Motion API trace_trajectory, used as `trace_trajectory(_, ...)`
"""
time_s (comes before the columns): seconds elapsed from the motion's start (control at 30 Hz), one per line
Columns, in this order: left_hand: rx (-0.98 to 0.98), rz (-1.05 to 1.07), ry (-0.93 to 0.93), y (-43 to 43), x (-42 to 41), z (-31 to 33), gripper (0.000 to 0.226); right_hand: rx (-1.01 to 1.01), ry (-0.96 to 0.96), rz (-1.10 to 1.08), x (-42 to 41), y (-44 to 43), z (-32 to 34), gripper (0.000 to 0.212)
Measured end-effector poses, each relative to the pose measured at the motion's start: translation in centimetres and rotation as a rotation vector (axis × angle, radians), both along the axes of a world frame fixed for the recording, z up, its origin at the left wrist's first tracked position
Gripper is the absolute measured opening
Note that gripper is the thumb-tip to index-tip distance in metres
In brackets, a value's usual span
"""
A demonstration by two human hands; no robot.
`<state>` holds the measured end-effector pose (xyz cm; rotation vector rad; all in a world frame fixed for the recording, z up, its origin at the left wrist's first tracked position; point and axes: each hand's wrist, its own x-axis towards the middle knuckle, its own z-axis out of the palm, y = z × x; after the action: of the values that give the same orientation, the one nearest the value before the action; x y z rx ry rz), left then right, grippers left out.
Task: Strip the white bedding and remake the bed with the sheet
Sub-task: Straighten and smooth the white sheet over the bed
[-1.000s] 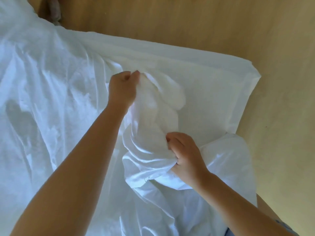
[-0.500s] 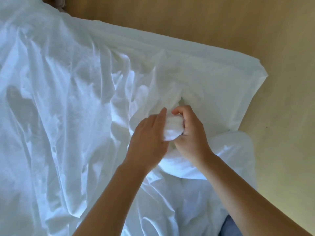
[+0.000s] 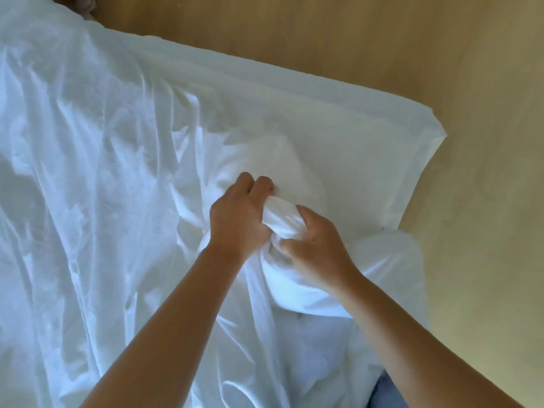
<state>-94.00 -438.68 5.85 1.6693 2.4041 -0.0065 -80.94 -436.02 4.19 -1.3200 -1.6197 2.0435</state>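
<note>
Both hands meet over the near right part of the bed [image 3: 338,107], each clenched on the same bunched-up wad of the white sheet [image 3: 97,178]. The left hand [image 3: 238,219] has its fingers curled tight into the cloth, knuckles up, and the right hand [image 3: 318,248] grips the twisted roll just beside it, the two hands touching. The sheet lies rumpled across the whole bed, creases running toward the gathered wad, its corner hanging over the far right edge above the wooden floor [image 3: 441,54]
</note>
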Motion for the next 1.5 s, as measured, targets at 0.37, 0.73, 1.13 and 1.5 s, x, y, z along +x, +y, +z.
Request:
trace_trajectory(0.37,-0.394,0.085,-0.518,-1.0,0.1,3.2,0.02,0.599,-0.358,-0.305,-0.2,1.8,-2.9,0.021)
trace_trajectory(0.73,0.149,-0.202,-0.32,-0.1,0.2,0.1,0.03,0.517,-0.112,-0.419,0.7,-0.8,-1.9,0.036)
trace_trajectory(1.13,-0.167,-0.109,0.015,0.0,-1.6,0.5,0.03,0.284,-0.128,-0.172,0.7,0.3,-0.8,0.032)
trace_trajectory(1.5,-0.068,0.057,-0.531,-1.5,0.7,2.9,0.01,0.532,-0.433,0.005,-0.7,2.9,-2.6,0.015)
